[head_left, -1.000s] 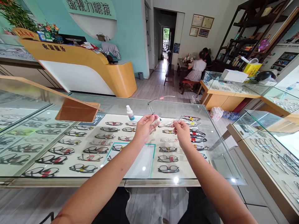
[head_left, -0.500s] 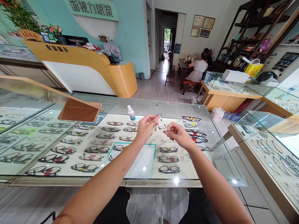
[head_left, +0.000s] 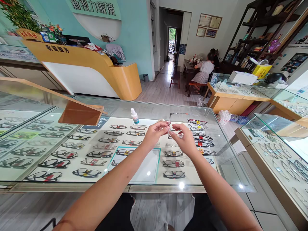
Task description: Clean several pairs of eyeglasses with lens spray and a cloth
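A pair of eyeglasses [head_left: 180, 113] is held up over the glass counter, turned edge-on, with one thin temple stretching to the right. My left hand [head_left: 156, 133] pinches its frame from the left. From the other side, my right hand [head_left: 184, 137] has thumb and fingers closed about the frame. Fingers cover much of the lenses. A pale, soft-looking bit [head_left: 159, 121] shows behind my left fingers; I cannot make out what it is. Beyond my left hand, a small white spray bottle [head_left: 135, 116] with a blue-green label stands on the counter.
Under the counter glass [head_left: 115, 107] lie rows of eyeglasses [head_left: 174, 174] and a white, teal-edged sheet [head_left: 144, 166]. A wooden-backed stand [head_left: 80, 113] rises at left. Another display case [head_left: 271, 150] runs along the right. A person [head_left: 204, 72] sits at a far table.
My right hand has moved left and closed onto the eyeglasses. The eyeglasses have shifted and turned, their temple now further right. The pale bit by my left fingers is less visible.
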The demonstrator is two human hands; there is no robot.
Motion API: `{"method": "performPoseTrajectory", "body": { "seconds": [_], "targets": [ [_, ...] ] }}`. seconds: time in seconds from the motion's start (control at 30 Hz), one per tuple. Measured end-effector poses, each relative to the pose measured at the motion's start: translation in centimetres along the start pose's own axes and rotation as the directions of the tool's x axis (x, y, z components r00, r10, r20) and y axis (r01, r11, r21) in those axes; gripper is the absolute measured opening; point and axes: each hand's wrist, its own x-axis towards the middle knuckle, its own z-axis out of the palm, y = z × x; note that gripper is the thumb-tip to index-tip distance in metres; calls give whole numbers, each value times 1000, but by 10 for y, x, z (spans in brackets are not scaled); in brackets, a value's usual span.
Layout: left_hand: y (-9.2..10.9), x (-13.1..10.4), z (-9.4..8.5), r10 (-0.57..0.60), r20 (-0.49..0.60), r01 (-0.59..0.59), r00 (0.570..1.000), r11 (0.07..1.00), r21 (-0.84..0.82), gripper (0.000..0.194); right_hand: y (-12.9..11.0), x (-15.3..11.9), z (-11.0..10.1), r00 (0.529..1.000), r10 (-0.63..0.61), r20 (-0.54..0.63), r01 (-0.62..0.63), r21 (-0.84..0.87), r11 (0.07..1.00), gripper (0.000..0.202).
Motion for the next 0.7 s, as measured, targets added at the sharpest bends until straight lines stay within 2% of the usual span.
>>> {"method": "performPoseTrajectory", "body": {
  "seconds": [0.1,0.23,0.3,0.37,0.43,0.47,0.53,0.6,0.63,0.7],
  "targets": [
    [0,-1,1,-9,31,9,999,1000,-5,38,4,-1,4,996,-54,65,55,-15,998,31],
    [1,-3,2,-3,95,-1,995,999,39,35,8,-2,9,997,-61,49,60,22,998,26],
    [4,-3,0,60,141,-79,988,988,131,31,8,-2,10,999,-47,21,47,28,999,25],
    [11,-1,-6,191,133,-223,973,928,300,26,7,-2,9,1000,-29,-8,29,20,999,24],
    [18,4,-17,379,26,-340,925,795,502,20,6,-2,7,1000,-14,-26,15,22,1000,23],
    [20,8,-25,474,-62,-350,878,725,594,17,6,-2,6,1000,-11,-28,12,30,999,23],
    [23,20,-46,605,-261,-272,752,646,713,16,4,-2,5,1000,-10,-30,11,47,999,24],
    [19,34,-72,618,-439,-124,652,658,742,34,3,-2,4,1000,-16,-17,17,52,998,25],
    [16,42,-85,589,-493,-49,640,672,739,45,2,-2,3,1000,-25,-8,25,51,998,26],
    [8,54,-108,488,-563,63,667,716,695,58,-1,-3,3,999,-50,12,49,46,998,28]
  ]
}}
